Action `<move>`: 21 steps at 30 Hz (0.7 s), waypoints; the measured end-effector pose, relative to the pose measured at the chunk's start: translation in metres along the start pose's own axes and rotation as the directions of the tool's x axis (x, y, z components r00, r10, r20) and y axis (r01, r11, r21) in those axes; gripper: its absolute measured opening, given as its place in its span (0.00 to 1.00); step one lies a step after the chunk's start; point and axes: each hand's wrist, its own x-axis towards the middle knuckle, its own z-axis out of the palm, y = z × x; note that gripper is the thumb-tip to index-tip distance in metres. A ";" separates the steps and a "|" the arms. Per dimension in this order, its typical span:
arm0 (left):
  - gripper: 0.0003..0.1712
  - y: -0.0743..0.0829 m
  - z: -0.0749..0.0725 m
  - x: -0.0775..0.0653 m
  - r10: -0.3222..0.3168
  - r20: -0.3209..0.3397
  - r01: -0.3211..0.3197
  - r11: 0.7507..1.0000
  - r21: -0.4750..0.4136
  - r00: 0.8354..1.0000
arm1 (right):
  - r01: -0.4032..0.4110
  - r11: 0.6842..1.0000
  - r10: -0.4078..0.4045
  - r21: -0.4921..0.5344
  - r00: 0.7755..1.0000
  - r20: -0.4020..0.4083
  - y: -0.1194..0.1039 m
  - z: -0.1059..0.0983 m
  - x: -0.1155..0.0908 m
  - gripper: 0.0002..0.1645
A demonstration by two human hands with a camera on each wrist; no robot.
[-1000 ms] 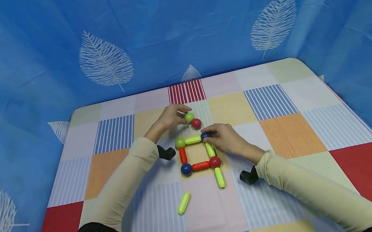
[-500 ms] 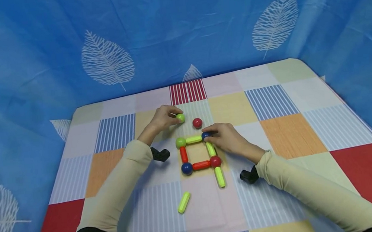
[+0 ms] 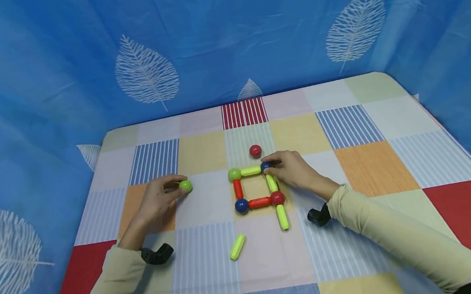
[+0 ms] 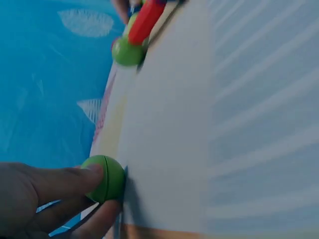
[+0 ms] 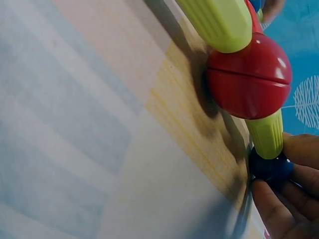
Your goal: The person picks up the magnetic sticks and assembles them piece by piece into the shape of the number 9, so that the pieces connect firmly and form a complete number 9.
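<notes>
My left hand pinches a green ball between thumb and fingers, left of a square of rods and balls. At the square's far right corner, my right hand grips a blue ball. A green ball, a second blue ball and a red ball form the other corners. Red rods make the left and near sides; yellow-green rods make the far and right sides. From the red corner ball another yellow-green rod sticks out toward me.
A loose red ball lies beyond the square. One loose yellow-green rod lies nearer to me. The patchwork tablecloth covers the table, and a blue leaf-print curtain hangs behind and at both sides.
My left hand has taken the green ball away from beside the loose red ball and carried it left and toward me. The right hand keeps its grip on the blue corner ball.
</notes>
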 end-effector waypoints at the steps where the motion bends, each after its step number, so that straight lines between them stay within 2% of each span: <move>1: 0.19 0.001 0.002 -0.011 -0.001 -0.007 0.001 1.000 -0.016 1.000 | 0.002 1.000 -0.002 -0.002 1.000 0.000 0.000 0.000 0.000 0.20; 5: 0.18 0.008 0.018 -0.046 0.022 -0.028 -0.023 0.999 -0.032 0.999 | 0.002 1.000 -0.002 -0.010 1.000 -0.004 0.001 -0.001 0.000 0.20; 9: 0.19 0.020 0.035 -0.070 0.014 -0.007 -0.014 0.996 -0.090 1.000 | -0.002 1.000 0.002 -0.009 1.000 -0.006 0.000 -0.002 0.000 0.20; 15: 0.19 0.035 0.052 -0.089 -0.037 0.042 0.042 0.992 -0.121 0.998 | -0.008 1.000 0.008 -0.008 1.000 0.002 -0.001 -0.001 0.000 0.20; 21: 0.17 0.046 0.058 -0.103 -0.039 0.152 0.054 0.994 -0.094 0.988 | -0.003 1.000 0.003 -0.003 1.000 -0.001 0.001 0.000 0.001 0.20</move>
